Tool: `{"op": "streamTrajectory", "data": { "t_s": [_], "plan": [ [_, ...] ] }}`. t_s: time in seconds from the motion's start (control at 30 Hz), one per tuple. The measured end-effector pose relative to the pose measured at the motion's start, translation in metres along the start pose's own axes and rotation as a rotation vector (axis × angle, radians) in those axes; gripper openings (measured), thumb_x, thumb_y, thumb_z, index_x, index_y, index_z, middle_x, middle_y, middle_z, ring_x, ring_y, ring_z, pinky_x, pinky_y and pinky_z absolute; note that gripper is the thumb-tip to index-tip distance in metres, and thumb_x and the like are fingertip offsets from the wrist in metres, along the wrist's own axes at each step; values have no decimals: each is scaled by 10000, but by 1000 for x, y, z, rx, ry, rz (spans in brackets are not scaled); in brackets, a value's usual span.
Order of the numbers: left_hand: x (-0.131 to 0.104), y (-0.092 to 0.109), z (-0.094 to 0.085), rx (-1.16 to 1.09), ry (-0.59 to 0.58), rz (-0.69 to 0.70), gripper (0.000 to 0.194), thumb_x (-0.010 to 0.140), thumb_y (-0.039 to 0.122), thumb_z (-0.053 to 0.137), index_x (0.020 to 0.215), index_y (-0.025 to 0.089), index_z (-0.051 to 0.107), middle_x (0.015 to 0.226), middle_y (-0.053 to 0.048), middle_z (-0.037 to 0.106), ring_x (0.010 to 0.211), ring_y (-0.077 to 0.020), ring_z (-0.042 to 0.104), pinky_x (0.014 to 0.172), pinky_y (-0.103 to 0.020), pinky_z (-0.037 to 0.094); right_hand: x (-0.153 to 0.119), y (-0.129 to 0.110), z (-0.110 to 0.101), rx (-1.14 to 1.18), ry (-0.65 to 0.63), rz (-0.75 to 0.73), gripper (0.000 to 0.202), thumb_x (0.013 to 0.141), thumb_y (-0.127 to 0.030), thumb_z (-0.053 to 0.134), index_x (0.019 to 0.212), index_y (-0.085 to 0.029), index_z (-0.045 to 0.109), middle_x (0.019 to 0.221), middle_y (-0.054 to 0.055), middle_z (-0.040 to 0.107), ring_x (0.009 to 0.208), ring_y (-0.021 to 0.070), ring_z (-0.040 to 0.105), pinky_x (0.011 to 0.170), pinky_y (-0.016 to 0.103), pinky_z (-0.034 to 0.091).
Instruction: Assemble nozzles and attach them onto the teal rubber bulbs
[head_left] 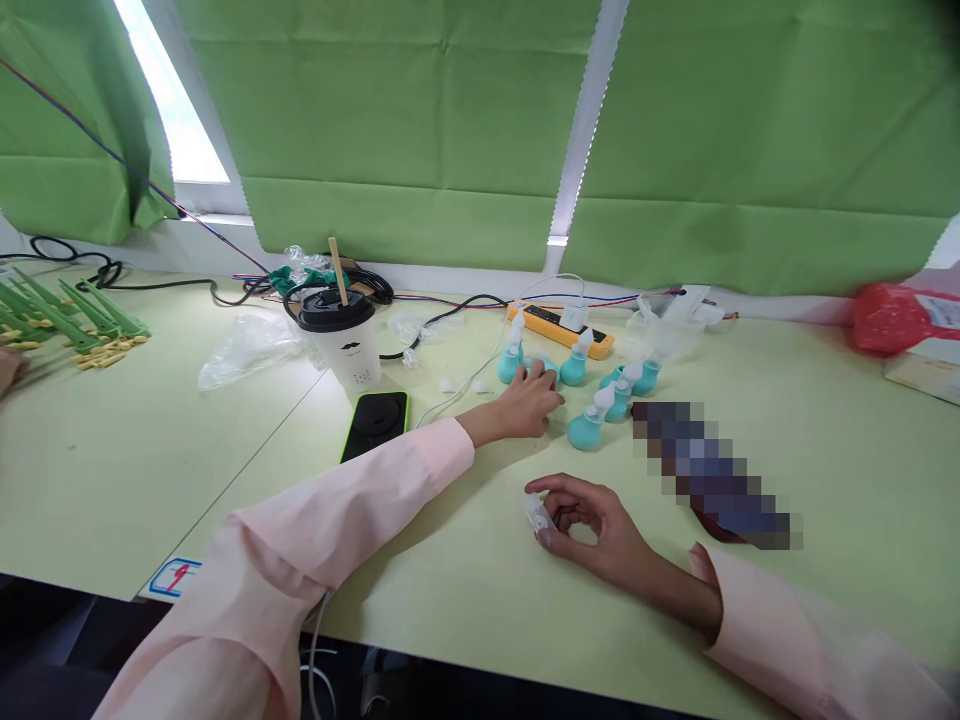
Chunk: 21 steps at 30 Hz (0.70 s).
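Note:
Several teal bulbs with white tips, among them a front one (pixel 585 431) and a back one (pixel 574 368), stand on the pale green table (pixel 450 580). My left hand (pixel 527 402) reaches in among them, its curled fingers over a teal bulb (pixel 551 369) that they partly cover. Whether those fingers grip it is unclear. Nearer to me, my right hand (pixel 592 525) pinches a small whitish translucent piece (pixel 538 513) between thumb and index finger, just over the table.
A white cup (pixel 346 350) with black lid and a phone (pixel 376 425) lie left of the bulbs. Behind is an orange power strip (pixel 559 330); at right, a pixelated dark object (pixel 709 470) and red bag (pixel 889 318). Green clips (pixel 94 318) lie far left, beside another person's hand (pixel 9 370).

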<state>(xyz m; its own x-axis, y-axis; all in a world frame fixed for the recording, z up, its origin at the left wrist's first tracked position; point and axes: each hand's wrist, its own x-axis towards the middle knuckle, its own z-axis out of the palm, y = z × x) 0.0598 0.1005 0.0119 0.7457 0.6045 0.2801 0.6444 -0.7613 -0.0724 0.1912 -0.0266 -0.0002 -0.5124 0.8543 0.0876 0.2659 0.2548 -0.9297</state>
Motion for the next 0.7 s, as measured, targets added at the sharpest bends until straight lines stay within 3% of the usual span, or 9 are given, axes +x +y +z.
{"op": "streamTrajectory", "data": {
  "t_s": [0.13,0.23,0.33,0.43,0.57,0.63,0.7],
  "plan": [
    [-2,-7,-6,-60,-23,-6,285,691,182,552,974,176,593,956,-99,486,934,-268,353,679,-351,284,0,2,0,16,-20,-16,282,680,-178,562,960,-179,526,649,-21,499,578,92,489,564,224,439],
    [-1,-6,-6,-125,-44,-13,149,731,195,533,827,175,645,932,-96,514,952,-272,356,686,-361,281,0,3,-1,16,-22,-9,280,682,-186,566,960,-179,530,646,-23,501,577,91,494,562,221,442],
    [-1,-1,-8,-215,-35,-44,165,761,163,499,717,143,656,896,-108,557,974,-277,375,705,-374,295,0,3,-1,21,11,4,282,683,-206,574,961,-180,535,662,-18,502,590,94,505,558,219,446],
    [-9,7,-21,-353,-14,-80,186,792,192,477,779,142,656,829,-76,616,889,-215,473,696,-324,351,1,3,-1,56,82,13,298,695,-234,577,982,-185,519,679,-5,508,628,111,522,566,227,455],
    [-41,21,-50,-590,-19,-118,269,812,300,450,875,122,642,789,-41,661,690,-116,561,584,-204,422,2,3,0,142,223,44,316,686,-273,599,975,-198,498,685,-5,517,648,121,536,579,237,469],
    [-61,28,-62,-989,2,-271,225,748,269,538,821,94,659,807,-66,663,677,-124,566,581,-204,437,2,3,2,151,238,48,313,668,-276,619,951,-208,504,689,-8,527,650,123,543,579,237,473],
    [-77,34,-67,-1206,93,-458,184,704,252,583,786,112,671,774,-58,658,605,-106,540,553,-209,434,2,2,3,149,227,44,312,654,-269,634,936,-214,514,687,-12,533,644,121,547,575,236,477]
  ]
}}
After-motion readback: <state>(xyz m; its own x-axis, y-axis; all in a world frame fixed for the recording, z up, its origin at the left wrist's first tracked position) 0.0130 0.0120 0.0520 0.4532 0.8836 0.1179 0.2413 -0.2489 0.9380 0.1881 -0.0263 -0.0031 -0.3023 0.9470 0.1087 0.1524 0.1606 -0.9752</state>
